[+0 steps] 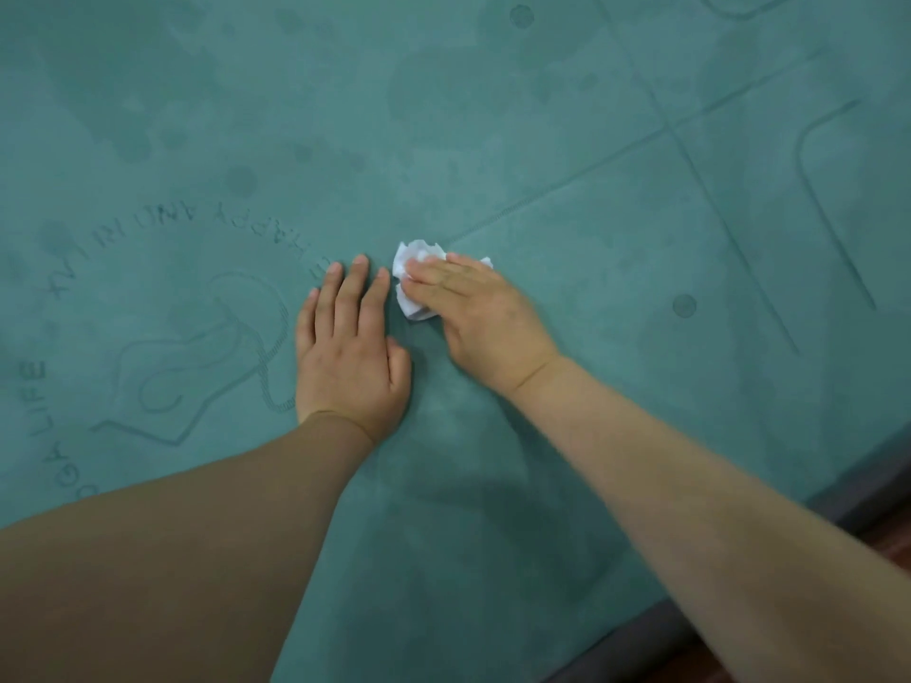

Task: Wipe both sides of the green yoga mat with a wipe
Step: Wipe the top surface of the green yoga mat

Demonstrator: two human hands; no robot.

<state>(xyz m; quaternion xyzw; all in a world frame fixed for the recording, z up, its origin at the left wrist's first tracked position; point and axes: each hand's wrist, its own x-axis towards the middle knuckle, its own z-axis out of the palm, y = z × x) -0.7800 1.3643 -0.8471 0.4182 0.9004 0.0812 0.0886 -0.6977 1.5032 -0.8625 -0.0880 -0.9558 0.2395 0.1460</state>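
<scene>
The green yoga mat [493,140] is teal-green, marked with darker embossed guide lines, dots, a curved ring of lettering and an outline figure, mottled with darker patches, while the crumpled wipe [411,268] is white.

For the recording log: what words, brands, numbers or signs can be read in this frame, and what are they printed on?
"LIFE": on the green yoga mat, at the left edge, embossed.
"GA" just below it, cut off by the arm and the frame edge; probably the end of "YOGA".
"HAPPY AND": likely, in the upside-down arc of lettering on the mat; the rest of the arc is too blurred to read.
No text shows on the wipe. No numbers.
</scene>
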